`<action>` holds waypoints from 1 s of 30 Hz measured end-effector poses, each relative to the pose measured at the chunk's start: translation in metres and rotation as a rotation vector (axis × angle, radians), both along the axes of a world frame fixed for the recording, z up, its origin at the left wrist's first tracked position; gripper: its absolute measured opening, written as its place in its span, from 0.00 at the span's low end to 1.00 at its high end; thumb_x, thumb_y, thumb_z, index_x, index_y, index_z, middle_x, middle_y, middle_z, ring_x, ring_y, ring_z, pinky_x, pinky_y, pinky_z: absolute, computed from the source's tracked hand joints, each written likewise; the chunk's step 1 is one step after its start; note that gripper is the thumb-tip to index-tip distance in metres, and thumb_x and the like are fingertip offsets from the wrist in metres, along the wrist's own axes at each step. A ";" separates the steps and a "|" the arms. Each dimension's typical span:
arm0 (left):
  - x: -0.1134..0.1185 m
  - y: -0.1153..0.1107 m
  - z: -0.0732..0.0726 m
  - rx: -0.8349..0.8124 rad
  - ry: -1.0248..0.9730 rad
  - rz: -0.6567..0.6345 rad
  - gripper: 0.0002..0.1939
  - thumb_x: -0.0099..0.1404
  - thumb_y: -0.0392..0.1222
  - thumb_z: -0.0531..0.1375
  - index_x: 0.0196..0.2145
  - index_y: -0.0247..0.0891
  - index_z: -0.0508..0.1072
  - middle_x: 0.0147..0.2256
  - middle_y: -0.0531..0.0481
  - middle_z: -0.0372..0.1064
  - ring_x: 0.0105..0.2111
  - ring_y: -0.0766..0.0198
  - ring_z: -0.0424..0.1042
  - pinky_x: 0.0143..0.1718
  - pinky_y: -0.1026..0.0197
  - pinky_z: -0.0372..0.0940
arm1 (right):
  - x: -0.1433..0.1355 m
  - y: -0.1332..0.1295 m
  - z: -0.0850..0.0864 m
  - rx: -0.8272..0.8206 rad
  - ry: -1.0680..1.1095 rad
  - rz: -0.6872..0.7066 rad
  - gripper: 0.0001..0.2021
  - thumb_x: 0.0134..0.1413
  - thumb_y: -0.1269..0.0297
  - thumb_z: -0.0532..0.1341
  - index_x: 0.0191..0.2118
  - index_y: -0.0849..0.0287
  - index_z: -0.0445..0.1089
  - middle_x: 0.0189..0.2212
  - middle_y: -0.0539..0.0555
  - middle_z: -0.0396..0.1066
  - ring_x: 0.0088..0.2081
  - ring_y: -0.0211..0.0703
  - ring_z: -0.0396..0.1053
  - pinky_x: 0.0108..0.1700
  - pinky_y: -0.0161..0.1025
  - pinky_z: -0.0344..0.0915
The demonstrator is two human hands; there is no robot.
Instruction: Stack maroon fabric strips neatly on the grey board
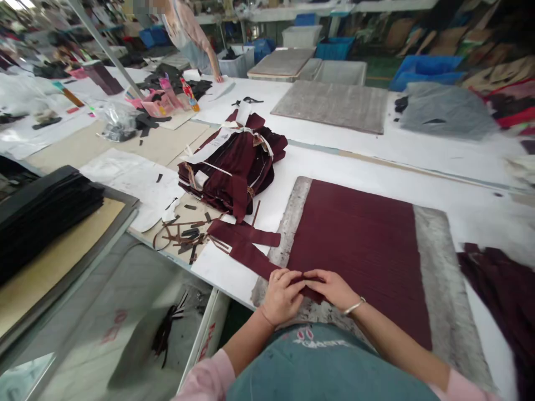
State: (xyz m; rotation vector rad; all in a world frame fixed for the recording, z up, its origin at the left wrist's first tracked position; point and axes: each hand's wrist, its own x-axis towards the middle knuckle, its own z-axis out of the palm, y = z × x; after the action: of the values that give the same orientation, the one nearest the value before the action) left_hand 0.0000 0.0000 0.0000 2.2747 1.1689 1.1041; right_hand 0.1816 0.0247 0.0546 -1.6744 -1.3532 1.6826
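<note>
My left hand (pixel 283 295) and my right hand (pixel 330 288) meet near the front edge of the table, fingers closed on a narrow maroon fabric strip (pixel 254 258). The strip stretches away to the left from my left hand, and its end between my fingers is partly hidden. Beneath my right hand lies a large maroon fabric panel (pixel 359 239), flat on a grey worn board (pixel 443 267). Another short maroon piece (pixel 267 238) rests by the strip. Beyond it stands a tied bundle of maroon cut pieces (pixel 234 167) with white paper bands.
Brown and black scraps (pixel 188 234) litter the table on the left. A black fabric stack (pixel 45 217) is at far left, dark maroon cloth (pixel 501 301) at right. Across the table are a grey board (pixel 334 106), a pink basket (pixel 161 106) and a person (pixel 190 39).
</note>
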 end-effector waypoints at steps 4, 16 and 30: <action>-0.022 0.012 -0.003 -0.134 -0.115 -0.090 0.27 0.61 0.44 0.56 0.58 0.41 0.60 0.57 0.40 0.58 0.60 0.50 0.50 0.58 0.43 0.49 | 0.016 -0.008 0.002 0.200 -0.179 0.101 0.18 0.46 0.57 0.62 0.44 0.59 0.72 0.41 0.55 0.74 0.43 0.49 0.70 0.51 0.48 0.64; -0.015 0.103 0.025 -0.971 -0.096 -0.837 0.18 0.54 0.51 0.63 0.35 0.33 0.76 0.28 0.51 0.71 0.28 0.67 0.67 0.31 0.66 0.61 | 0.033 -0.018 0.079 0.347 -0.302 0.070 0.23 0.50 0.58 0.61 0.54 0.53 0.66 0.48 0.51 0.70 0.46 0.46 0.69 0.50 0.43 0.65; -0.094 0.086 0.076 -1.123 -0.185 -0.551 0.15 0.53 0.48 0.63 0.29 0.32 0.73 0.23 0.54 0.66 0.23 0.71 0.61 0.26 0.68 0.56 | 0.073 -0.018 0.104 0.375 -0.276 -0.146 0.21 0.47 0.50 0.63 0.45 0.57 0.70 0.34 0.53 0.74 0.33 0.43 0.71 0.33 0.36 0.68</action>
State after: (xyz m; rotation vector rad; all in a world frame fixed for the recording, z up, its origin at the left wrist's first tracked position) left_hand -0.0938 0.0855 0.0759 1.3985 0.7028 0.2718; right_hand 0.2543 0.0067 0.1585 -1.7700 -1.5154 1.0645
